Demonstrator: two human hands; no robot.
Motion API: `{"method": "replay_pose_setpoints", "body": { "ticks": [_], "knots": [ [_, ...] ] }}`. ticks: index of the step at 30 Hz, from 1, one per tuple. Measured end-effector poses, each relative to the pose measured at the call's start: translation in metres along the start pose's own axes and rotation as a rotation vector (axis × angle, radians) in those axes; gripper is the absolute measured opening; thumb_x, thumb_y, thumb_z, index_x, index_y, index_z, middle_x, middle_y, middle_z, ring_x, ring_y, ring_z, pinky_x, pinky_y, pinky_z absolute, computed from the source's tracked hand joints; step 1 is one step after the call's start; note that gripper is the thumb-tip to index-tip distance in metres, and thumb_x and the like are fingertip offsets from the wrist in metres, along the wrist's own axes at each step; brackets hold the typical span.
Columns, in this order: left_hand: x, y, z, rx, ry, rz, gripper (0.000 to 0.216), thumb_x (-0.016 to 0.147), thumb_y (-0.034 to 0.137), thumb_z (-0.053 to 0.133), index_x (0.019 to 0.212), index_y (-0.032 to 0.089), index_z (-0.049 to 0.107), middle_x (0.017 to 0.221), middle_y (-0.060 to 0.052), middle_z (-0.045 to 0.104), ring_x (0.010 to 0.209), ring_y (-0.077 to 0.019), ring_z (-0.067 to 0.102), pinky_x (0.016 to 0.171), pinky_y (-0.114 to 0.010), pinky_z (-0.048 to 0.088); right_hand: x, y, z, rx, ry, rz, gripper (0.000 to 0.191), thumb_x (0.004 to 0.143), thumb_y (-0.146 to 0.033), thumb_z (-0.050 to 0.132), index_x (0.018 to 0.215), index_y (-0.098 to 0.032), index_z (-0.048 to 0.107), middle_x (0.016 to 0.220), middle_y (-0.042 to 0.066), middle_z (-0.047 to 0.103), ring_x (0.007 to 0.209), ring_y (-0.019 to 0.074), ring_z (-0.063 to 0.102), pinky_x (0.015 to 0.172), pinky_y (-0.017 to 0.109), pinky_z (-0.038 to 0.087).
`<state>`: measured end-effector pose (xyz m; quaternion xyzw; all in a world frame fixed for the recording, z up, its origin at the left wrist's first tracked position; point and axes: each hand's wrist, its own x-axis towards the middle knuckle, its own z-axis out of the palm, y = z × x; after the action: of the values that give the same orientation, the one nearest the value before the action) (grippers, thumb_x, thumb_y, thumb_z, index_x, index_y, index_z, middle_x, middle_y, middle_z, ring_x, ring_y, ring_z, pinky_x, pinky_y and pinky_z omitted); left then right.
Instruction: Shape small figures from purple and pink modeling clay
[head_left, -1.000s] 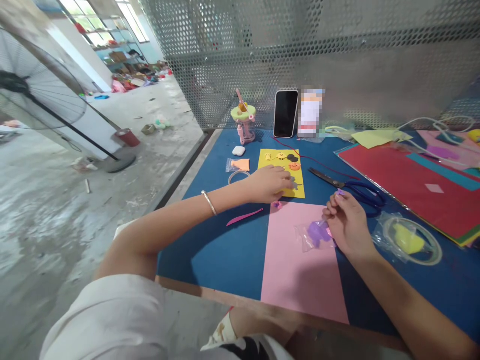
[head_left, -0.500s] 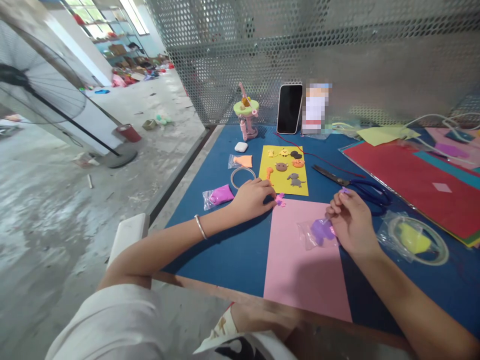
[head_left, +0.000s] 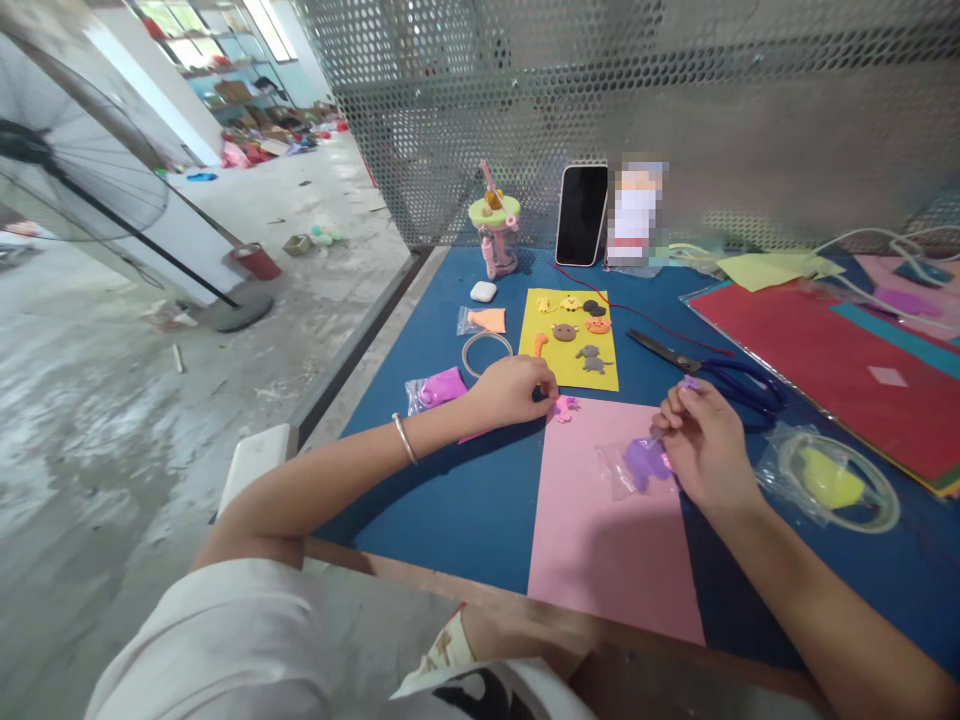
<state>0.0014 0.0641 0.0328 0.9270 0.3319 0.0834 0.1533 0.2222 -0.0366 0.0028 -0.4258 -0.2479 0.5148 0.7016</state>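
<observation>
My left hand point(head_left: 516, 388) has thumb and forefinger pinched at the edge of a small pink clay figure point(head_left: 566, 408). This figure lies at the top left corner of a pink sheet of paper point(head_left: 600, 540). Over the right side of the sheet, my right hand point(head_left: 705, 440) is closed, with a little piece of purple clay point(head_left: 691, 382) between thumb and forefinger. Beside its curled fingers is a clear bag of purple clay point(head_left: 643, 465); whether the fingers grip it is hidden. Above the sheet lies a yellow card point(head_left: 532, 374) bearing several clay animals.
Blue-handled scissors point(head_left: 697, 368) lie beyond my right hand. A clear tape roll point(head_left: 889, 500) is at the right, below red sheets point(head_left: 810, 340). Left of the card are a bag of magenta clay point(head_left: 442, 386) and a ring point(head_left: 465, 356). A phone point(head_left: 582, 215) and cup point(head_left: 499, 240) stand behind.
My left hand has shifted slightly, its fingers a little more raised, and more of the pink figure shows. My right hand stays in place with the purple piece.
</observation>
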Motion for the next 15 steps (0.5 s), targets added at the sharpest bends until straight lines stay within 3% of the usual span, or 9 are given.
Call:
{"method": "replay_pose_setpoints", "body": {
  "ticks": [7, 15],
  "knots": [
    [0.01, 0.008, -0.019, 0.303, -0.097, 0.021, 0.017, 0.072, 0.019, 0.055, 0.078, 0.019, 0.071, 0.086, -0.006, 0.068, 0.084, -0.022, 0.062, 0.068, -0.031, 0.042, -0.001, -0.001, 0.002, 0.029, 0.007, 0.004, 0.018, 0.065, -0.026, 0.078, 0.071, -0.021, 0.062, 0.062, -0.005, 0.046, 0.052, 0.005, 0.038, 0.049, 0.019, 0.036],
    [0.018, 0.018, -0.016, 0.394, -0.164, 0.046, 0.015, 0.073, 0.016, 0.056, 0.078, 0.017, 0.069, 0.087, -0.007, 0.067, 0.085, -0.0225, 0.061, 0.069, -0.033, 0.04, -0.001, 0.0, 0.003, 0.04, 0.002, 0.011, 0.017, 0.066, -0.025, 0.078, 0.072, -0.021, 0.062, 0.06, -0.006, 0.044, 0.052, 0.0049, 0.037, 0.049, 0.018, 0.036]
  ]
}}
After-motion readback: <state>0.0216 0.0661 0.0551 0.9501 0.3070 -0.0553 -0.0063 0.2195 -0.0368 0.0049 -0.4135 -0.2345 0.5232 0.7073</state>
